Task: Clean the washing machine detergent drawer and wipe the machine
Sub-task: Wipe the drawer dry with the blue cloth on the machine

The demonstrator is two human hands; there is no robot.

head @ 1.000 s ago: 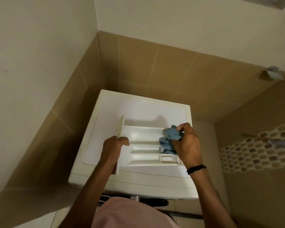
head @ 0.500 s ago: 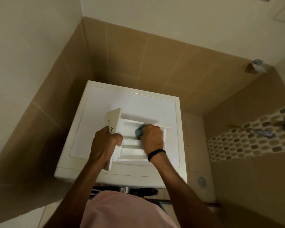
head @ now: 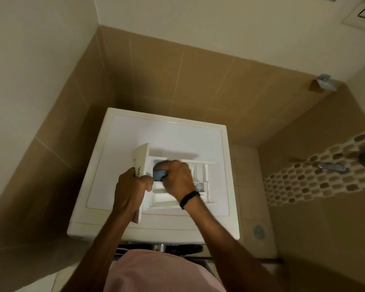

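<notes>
The white detergent drawer (head: 200, 171) lies on top of the white washing machine (head: 122, 148), its front panel to the left. My left hand (head: 131, 190) grips that front panel and holds the drawer in place. My right hand (head: 179, 178) is closed on a blue cloth (head: 159, 174) and presses it into the drawer's left compartment, close to my left hand. A bit of blue cloth also shows behind my right wrist. The hand hides most of the cloth and the compartment under it.
The machine stands in a corner of tan tiled walls, tight against the left and back walls. A floor drain (head: 258, 231) lies right of the machine. A tap (head: 333, 166) sticks out of the mosaic-striped right wall. A metal bracket (head: 325, 82) is on the back wall.
My right hand has slid the cloth from the drawer's right end to its left compartment. The left hand keeps its grip on the front panel. The view has shifted slightly.
</notes>
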